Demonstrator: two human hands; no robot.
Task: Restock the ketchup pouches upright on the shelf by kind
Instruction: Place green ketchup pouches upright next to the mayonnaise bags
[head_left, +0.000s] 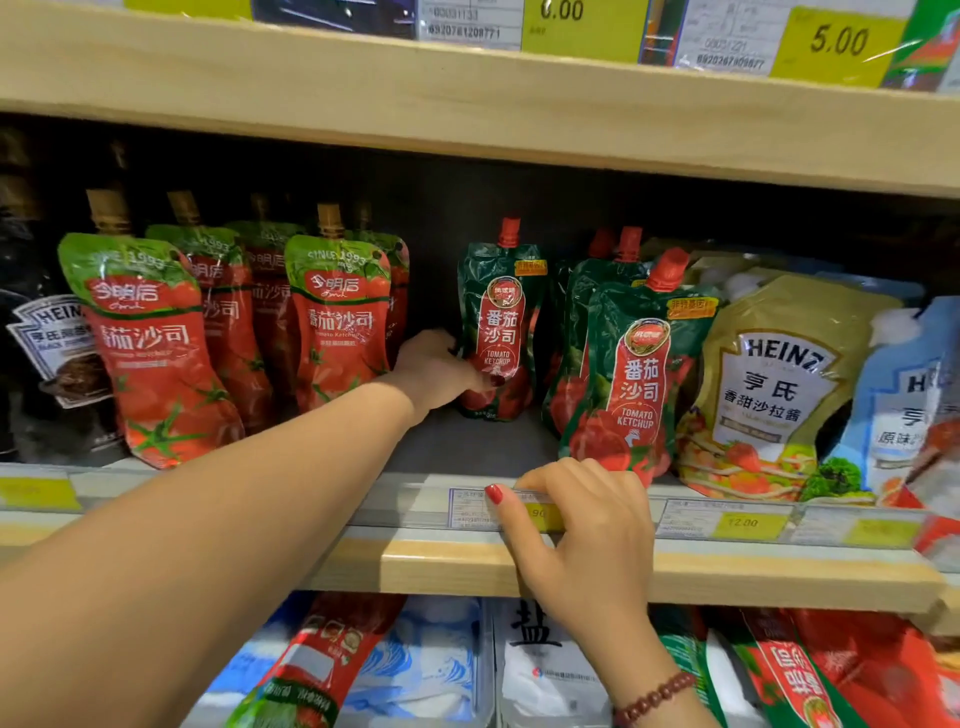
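One green pouch (500, 332) upright, spout up, held by left grip (434, 371); right grip (582, 525) clasps shelf edge (441, 566).

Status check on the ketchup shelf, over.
Left hand grips lone green pouch, upright, mid-shelf. Right hand holds price rail. Red pouches stand left, green row right; nothing blocks it.

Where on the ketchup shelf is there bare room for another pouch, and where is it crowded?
Bare shelf floor lies between the price rail that the right hand holds and the dark green pouch that the left hand grips. Red pouches left and green pouches right stand crowded.
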